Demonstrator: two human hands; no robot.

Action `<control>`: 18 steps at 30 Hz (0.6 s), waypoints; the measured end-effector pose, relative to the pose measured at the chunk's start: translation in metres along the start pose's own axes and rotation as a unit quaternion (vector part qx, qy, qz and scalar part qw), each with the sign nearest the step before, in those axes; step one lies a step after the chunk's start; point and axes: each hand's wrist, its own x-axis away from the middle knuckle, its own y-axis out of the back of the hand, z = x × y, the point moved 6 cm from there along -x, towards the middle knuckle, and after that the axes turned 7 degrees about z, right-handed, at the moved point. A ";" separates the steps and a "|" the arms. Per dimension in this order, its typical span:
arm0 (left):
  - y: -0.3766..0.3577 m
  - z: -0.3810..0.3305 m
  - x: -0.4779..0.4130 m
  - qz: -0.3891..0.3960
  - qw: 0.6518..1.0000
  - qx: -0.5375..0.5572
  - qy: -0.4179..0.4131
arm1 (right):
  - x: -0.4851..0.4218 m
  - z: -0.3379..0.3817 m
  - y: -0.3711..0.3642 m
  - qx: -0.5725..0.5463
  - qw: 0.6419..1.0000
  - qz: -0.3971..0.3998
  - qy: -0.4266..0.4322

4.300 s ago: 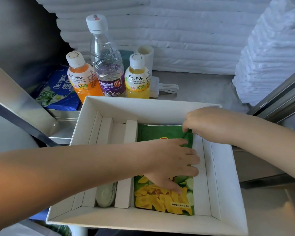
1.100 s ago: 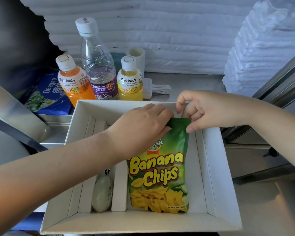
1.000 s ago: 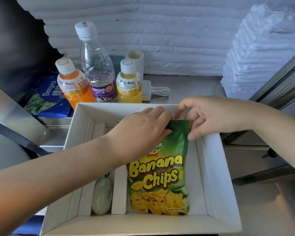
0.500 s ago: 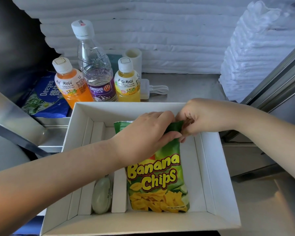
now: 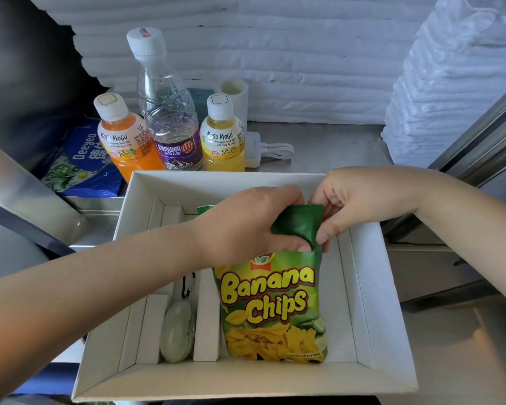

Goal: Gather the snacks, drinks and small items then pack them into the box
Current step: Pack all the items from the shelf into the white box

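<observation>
Now the bag (image 5: 272, 305) lies lengthwise in the wide right bay of the box (image 5: 392, 302), bottom at the near wall — its folded top, at the far end, is pinched by left hand (image 5: 246, 226) and right hand (image 5: 351, 206), fingers curled.

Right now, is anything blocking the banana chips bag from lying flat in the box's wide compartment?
Nothing visible. The banana chips bag already sits in the wide right compartment of the box. The left hand and right hand both pinch its folded top. The divider and green case lie to its left, outside that compartment.
</observation>
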 end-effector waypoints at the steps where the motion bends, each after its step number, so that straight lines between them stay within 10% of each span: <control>1: 0.000 0.002 0.000 -0.003 1.000 0.003 0.002 | -0.001 0.000 0.000 -0.001 1.000 0.000 0.003; 12: -0.001 0.000 0.008 -0.068 0.995 -0.043 -0.061 | 0.018 0.012 0.014 0.278 0.928 -0.245 -0.044; 18: -0.008 0.006 0.000 -0.042 0.990 -0.126 -0.045 | 0.018 0.010 -0.004 0.444 0.877 -0.181 -0.033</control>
